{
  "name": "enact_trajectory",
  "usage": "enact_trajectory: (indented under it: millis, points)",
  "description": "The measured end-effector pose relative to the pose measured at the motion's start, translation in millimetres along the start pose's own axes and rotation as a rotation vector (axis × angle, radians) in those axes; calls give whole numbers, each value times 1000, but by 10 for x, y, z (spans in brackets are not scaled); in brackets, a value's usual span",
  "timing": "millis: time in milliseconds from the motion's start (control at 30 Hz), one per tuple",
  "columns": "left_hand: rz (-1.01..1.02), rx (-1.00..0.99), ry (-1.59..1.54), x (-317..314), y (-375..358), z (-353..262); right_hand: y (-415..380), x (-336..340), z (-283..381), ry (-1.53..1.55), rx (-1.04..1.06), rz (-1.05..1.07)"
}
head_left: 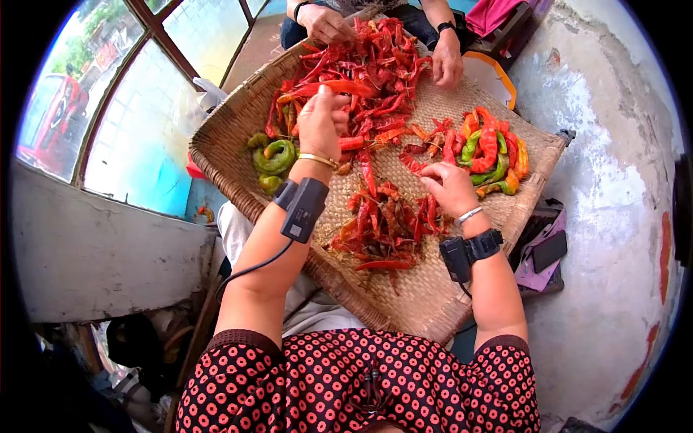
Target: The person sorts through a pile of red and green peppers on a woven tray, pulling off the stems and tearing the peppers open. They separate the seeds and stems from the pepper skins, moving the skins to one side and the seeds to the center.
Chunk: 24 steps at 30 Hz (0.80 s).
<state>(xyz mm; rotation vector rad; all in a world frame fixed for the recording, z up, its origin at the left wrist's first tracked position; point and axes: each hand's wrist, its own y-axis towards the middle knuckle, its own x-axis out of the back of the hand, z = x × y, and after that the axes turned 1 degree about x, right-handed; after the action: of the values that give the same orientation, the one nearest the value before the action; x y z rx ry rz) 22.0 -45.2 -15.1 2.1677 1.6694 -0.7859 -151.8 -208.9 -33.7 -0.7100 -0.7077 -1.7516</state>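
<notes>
My left hand (320, 128) is closed on a long red chili pepper (338, 88), raised over the left part of a woven basket tray (462, 285). Under and beyond it lies the big heap of red chilies (382, 54). Green chilies (276, 157) sit in the tray's left corner. My right hand (453, 191) is low over the tray with its fingers curled together. Its fingertips meet a shrivelled red chili (411, 162); whether they grip it is hidden. Near that hand are a mixed red, green and orange pile (491, 151) and a smaller dark, dried pile (386, 224).
Across the tray another person's two hands (326, 23) (447, 59) are at the big heap. A window (133, 108) stands at the left and a worn wall (606, 180) at the right. A bag with a dark phone-like object (550, 249) lies beside the tray.
</notes>
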Motion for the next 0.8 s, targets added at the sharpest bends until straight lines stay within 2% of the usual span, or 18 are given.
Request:
enact_trajectory:
  millis: [33,100,167,233,300,367,433,500,567,600,633,667,700,767,800]
  points:
    - [-45,-6,49,44,36,-1,-8,3,-9,-66,13,48]
    - [72,-94,522,12,10,45,-19,-5,-53,-111,19,80]
    - [403,-422,1345,92,-36,69,-30,-3,-72,-176,42,173]
    - [484,-406,1849,38,-143,61,-46,-10,-77,-177,62,245]
    - [477,-392,1884,53,-173,91,-72,-17,-37,-175,83,317]
    - [404,-396,1981,66,-181,66,-124,-86,116,-120,228,285]
    - [364,-392,1974,132,-138,84,-153,-134,345,-208,348,304]
    - [460,-368,2082,194,-77,107,-182,-270,443,-236,591,197]
    - [455,-371,2067,208,-63,163,-214,-369,516,-282,665,245]
    - [523,-293,2049,186,-60,184,-222,-402,526,-326,732,288]
    - [592,-214,2028,176,-61,202,-219,-429,505,-327,733,290]
    - [672,-293,1975,190,-74,218,-215,-457,466,-352,692,289]
    - [670,-291,1971,185,-90,225,-210,-478,425,-377,651,289]
    - [792,-290,1923,159,-118,246,-168,-440,359,-417,649,245]
    - [792,-282,1924,146,-121,257,-147,-389,348,-468,569,251]
